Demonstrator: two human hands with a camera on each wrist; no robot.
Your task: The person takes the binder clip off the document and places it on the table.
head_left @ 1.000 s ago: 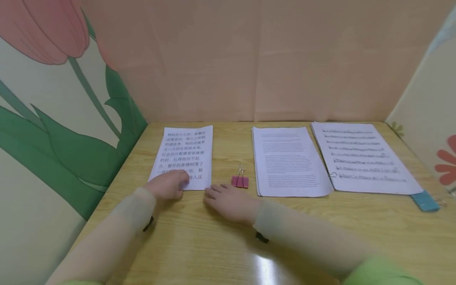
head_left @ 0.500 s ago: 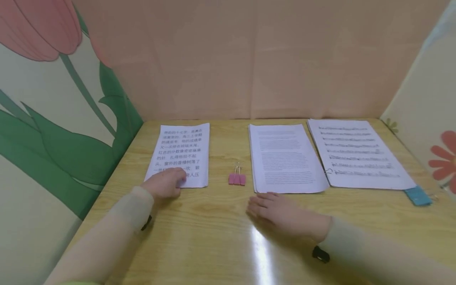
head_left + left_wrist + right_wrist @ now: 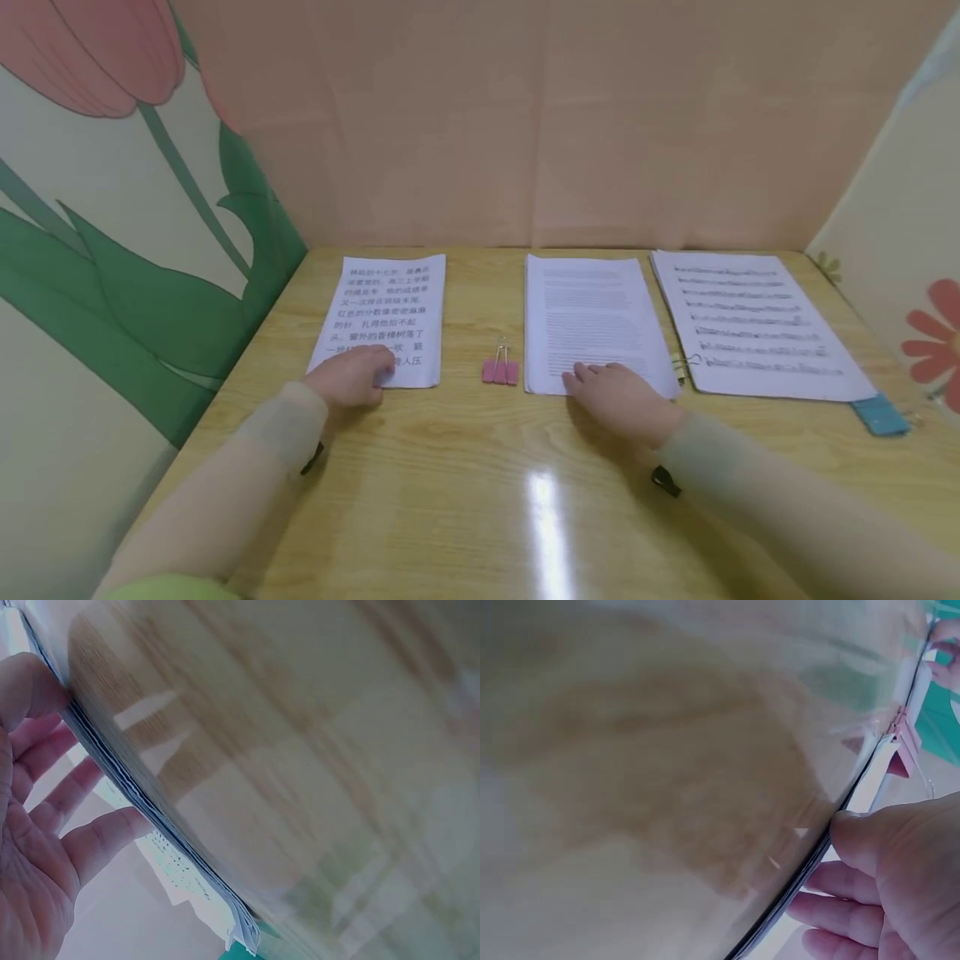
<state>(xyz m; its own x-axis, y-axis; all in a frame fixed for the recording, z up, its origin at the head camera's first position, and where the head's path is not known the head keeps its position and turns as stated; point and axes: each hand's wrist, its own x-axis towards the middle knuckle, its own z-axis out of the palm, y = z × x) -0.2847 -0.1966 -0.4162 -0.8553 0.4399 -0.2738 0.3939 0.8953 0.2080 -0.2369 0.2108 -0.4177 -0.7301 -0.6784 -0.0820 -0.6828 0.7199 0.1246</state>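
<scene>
My left hand (image 3: 348,375) rests on the near edge of a paper stack (image 3: 382,304) printed with large characters. In the left wrist view its thumb (image 3: 34,690) touches the layered edge, with the fingers spread over the top. Over the near edge of the middle stack of printed sheets (image 3: 592,287) lies my right hand (image 3: 626,404), fingers extended on the page. The right wrist view shows its thumb (image 3: 851,836) against that stack's edge. A pink binder clip (image 3: 500,372) lies between the two stacks, apart from both hands in the head view.
Sheet music (image 3: 757,325) lies at the right, with a blue binder clip (image 3: 881,415) at its near right corner. A clip's wire handle (image 3: 693,360) shows between the middle stack and the music. Walls with flower prints flank the wooden table (image 3: 420,483).
My right hand has moved right from beside the left stack and pink binder clip, then forward onto the middle stack's near edge. The left hand stays on its stack.
</scene>
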